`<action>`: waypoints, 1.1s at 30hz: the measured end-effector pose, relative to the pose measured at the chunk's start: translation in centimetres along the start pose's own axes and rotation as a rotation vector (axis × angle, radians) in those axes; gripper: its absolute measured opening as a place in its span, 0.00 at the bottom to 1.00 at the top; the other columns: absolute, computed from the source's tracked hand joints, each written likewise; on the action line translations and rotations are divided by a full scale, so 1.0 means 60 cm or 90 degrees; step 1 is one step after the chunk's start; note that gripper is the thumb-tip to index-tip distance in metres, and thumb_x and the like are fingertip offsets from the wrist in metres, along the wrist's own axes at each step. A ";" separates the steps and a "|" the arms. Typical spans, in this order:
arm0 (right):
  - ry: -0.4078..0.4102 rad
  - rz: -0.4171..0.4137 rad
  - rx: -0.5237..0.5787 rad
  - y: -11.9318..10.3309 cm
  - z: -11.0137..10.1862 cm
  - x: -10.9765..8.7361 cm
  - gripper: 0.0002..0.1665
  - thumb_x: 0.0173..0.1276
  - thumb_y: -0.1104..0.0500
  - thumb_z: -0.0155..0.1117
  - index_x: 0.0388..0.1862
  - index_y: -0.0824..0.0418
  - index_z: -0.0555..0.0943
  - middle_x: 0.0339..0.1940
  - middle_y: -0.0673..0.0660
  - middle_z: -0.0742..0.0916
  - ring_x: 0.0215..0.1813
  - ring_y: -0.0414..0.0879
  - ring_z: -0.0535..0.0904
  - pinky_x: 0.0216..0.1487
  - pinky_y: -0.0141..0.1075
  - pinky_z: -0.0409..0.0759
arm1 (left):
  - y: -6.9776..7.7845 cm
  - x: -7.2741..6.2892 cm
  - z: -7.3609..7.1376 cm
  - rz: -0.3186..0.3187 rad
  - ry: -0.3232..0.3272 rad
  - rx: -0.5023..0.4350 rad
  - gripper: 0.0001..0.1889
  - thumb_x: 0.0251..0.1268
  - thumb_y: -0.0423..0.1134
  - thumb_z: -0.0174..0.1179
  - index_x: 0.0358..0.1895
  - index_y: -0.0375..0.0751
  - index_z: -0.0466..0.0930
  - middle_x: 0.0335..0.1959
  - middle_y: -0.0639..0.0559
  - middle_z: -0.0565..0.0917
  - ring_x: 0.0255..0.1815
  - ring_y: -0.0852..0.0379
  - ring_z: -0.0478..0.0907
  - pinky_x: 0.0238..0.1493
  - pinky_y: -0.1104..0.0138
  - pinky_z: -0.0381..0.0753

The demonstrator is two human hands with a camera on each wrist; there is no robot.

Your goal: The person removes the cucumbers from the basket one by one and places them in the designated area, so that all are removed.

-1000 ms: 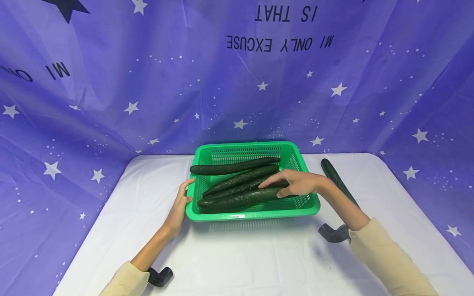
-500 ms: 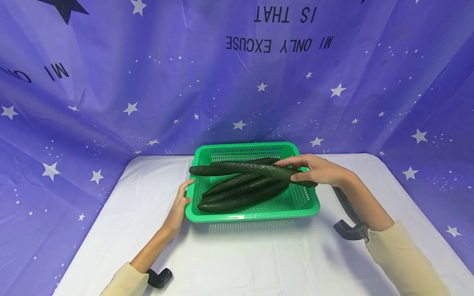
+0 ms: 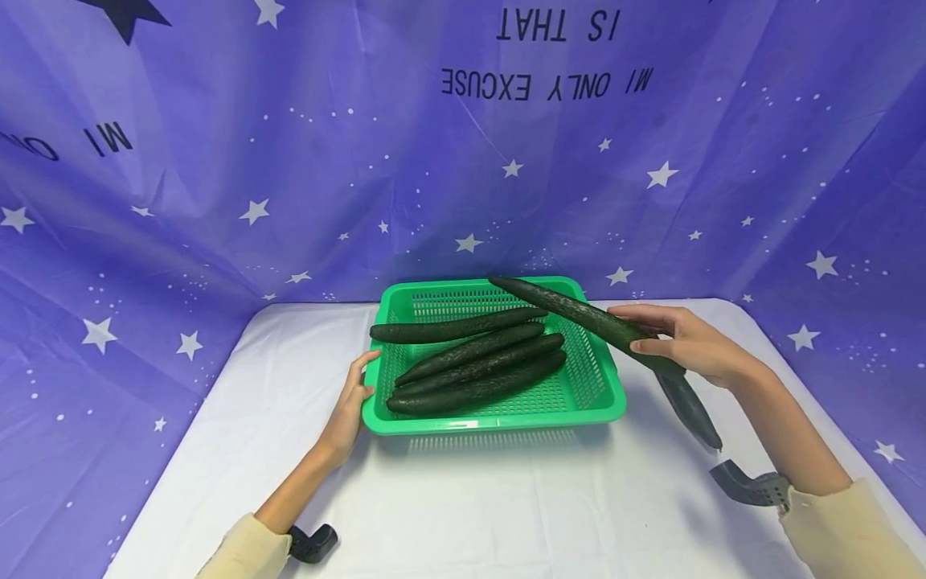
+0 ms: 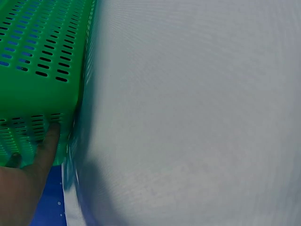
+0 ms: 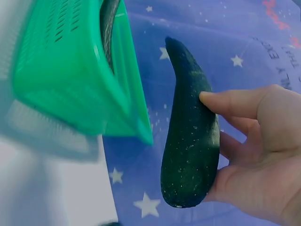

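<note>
My right hand (image 3: 687, 342) grips a long dark green cucumber (image 3: 579, 314) near its thick end, thumb on one side and fingers on the other. The thin end reaches over the far right of a green plastic basket (image 3: 499, 421); in the right wrist view the held cucumber (image 5: 190, 136) stands beside the basket wall (image 5: 56, 103). My left hand (image 3: 350, 406) holds the basket by its left end, and in the left wrist view a finger (image 4: 49, 146) lies along the slotted wall. Several cucumbers (image 3: 477, 370) lie in the basket, the rearmost (image 3: 456, 327) resting on the left rim.
Another cucumber (image 3: 690, 410) lies on the white-covered table (image 3: 477, 507) right of the basket, partly behind the held one. A purple curtain with stars (image 3: 434, 177) hangs behind and at both sides. Dark wrist cameras (image 3: 748, 486) sit at both sleeves.
My right hand has lifted the front cucumber from the basket and carried it right, past the right rim. My left hand and the basket have stayed in place.
</note>
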State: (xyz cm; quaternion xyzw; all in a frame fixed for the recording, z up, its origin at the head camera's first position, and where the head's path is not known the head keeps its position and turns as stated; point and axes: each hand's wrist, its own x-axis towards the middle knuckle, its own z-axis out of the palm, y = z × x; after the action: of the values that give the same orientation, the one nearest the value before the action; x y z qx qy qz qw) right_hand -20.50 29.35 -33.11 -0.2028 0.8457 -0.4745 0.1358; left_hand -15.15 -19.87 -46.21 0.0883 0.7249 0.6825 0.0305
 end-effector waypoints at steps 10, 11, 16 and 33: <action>0.128 0.052 0.013 0.064 -0.033 -0.055 0.36 0.70 0.66 0.63 0.75 0.65 0.65 0.59 0.44 0.78 0.53 0.29 0.76 0.47 0.29 0.78 | 0.002 -0.001 -0.002 -0.004 0.000 0.007 0.33 0.69 0.35 0.32 0.78 0.46 0.47 0.75 0.39 0.48 0.62 0.44 0.60 0.56 0.69 0.66; 0.141 0.051 0.018 0.072 -0.035 -0.058 0.36 0.70 0.67 0.63 0.75 0.64 0.66 0.57 0.40 0.78 0.53 0.28 0.75 0.47 0.28 0.78 | 0.002 -0.001 -0.002 -0.005 0.000 0.006 0.33 0.69 0.35 0.32 0.78 0.46 0.47 0.75 0.39 0.49 0.62 0.43 0.61 0.56 0.69 0.66; 0.194 0.064 0.064 0.109 -0.046 -0.073 0.36 0.70 0.68 0.62 0.75 0.57 0.68 0.51 0.33 0.79 0.49 0.28 0.77 0.43 0.29 0.80 | 0.002 -0.001 0.000 -0.005 -0.001 0.003 0.32 0.69 0.35 0.32 0.78 0.46 0.47 0.74 0.38 0.49 0.60 0.43 0.62 0.54 0.68 0.69; 0.257 0.201 0.057 0.219 -0.055 -0.114 0.38 0.70 0.64 0.63 0.77 0.57 0.65 0.62 0.63 0.73 0.42 0.26 0.74 0.42 0.27 0.78 | 0.001 -0.001 0.002 0.002 0.001 0.007 0.33 0.68 0.34 0.32 0.78 0.45 0.47 0.74 0.38 0.49 0.60 0.43 0.62 0.54 0.69 0.68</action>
State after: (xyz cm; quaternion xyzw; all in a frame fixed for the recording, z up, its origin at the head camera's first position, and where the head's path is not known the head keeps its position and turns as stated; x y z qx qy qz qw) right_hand -18.68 41.19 -42.44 0.0365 0.8550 -0.5154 0.0454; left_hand -15.09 -19.77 -46.18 0.0892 0.7284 0.6787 0.0287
